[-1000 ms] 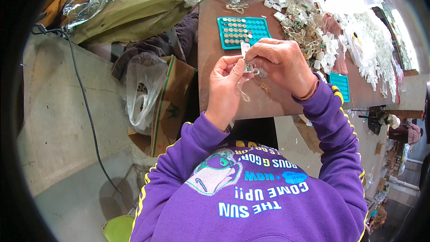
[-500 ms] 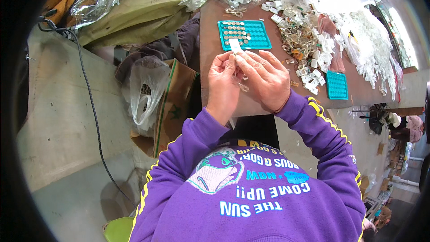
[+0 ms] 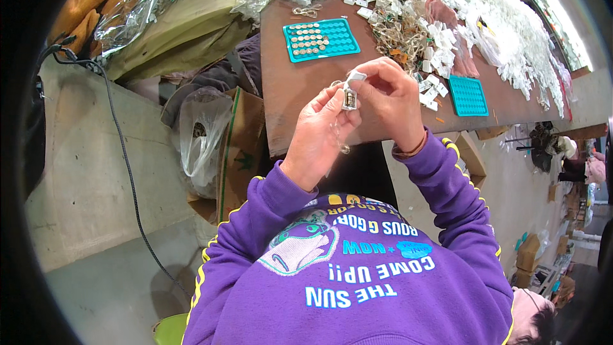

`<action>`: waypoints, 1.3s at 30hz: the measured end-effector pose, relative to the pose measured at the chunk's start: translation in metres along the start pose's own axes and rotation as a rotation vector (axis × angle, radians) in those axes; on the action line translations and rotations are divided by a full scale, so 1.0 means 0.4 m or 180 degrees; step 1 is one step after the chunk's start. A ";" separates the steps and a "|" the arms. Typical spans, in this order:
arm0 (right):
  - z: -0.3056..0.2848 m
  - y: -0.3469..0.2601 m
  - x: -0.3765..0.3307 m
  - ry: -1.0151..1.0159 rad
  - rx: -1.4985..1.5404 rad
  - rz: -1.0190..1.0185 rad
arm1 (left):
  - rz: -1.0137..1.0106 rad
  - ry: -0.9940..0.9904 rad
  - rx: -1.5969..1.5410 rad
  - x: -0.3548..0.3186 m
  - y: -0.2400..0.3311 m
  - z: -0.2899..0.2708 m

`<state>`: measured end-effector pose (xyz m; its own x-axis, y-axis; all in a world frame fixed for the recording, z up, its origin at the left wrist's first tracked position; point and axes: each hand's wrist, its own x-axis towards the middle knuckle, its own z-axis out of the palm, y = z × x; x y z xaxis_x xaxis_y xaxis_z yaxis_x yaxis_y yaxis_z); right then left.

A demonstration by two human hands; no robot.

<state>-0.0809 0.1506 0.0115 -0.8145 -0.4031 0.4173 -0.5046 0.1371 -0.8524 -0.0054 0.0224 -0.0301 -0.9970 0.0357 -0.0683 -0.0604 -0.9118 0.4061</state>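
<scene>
Between my hands, above the table's near edge, is a small white battery case [image 3: 349, 100] with a shiny metallic inside facing up. My left hand [image 3: 316, 131] pinches the case between thumb and fingers. My right hand [image 3: 391, 99] is closed at its upper end, fingers on a white flap-like piece [image 3: 356, 77]; whether that piece is still joined to the case I cannot tell. A thin clear wire [image 3: 345, 149] dangles below my left fingers. Beyond my hands lies a teal tray [image 3: 345, 39] with rows of round, silvery button cells [image 3: 310, 43] in its left part.
A second teal tray [image 3: 469, 97] lies at the table's right. Heaps of wired white cases [image 3: 399, 32], a pink cloth [image 3: 447, 16] and a large white pile [image 3: 520, 45] cover the far side. Left of the table stand a cardboard box [image 3: 241, 153] and a clear plastic bag [image 3: 198, 134].
The case has tilted, and its metallic inside now shows. My right hand has turned and lifted from flat beside the left to a pinch at the case's top. The view has shifted slightly.
</scene>
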 end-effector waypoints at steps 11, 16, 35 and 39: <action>-0.009 -0.025 -0.037 0.0379 0.0106 0.0180 | 0.0842 0.0408 0.1283 -0.019 -0.023 0.059; -0.006 -0.025 -0.042 0.0405 -0.0486 -0.0435 | 0.0913 0.0356 0.1687 -0.025 -0.013 0.062; -0.055 -0.043 -0.010 -0.0667 -0.1385 -0.2079 | -0.0344 -0.0245 -0.0743 -0.039 -0.016 0.037; -0.065 -0.042 -0.009 -0.0643 -0.1317 -0.1997 | 0.0073 -0.0173 0.0388 -0.045 -0.004 0.048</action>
<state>-0.0770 0.1730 0.0325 -0.2932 -0.6686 0.6834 -0.9521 0.1393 -0.2722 0.0116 0.0311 -0.0119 -0.9991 0.0403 -0.0096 -0.0395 -0.8562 0.5151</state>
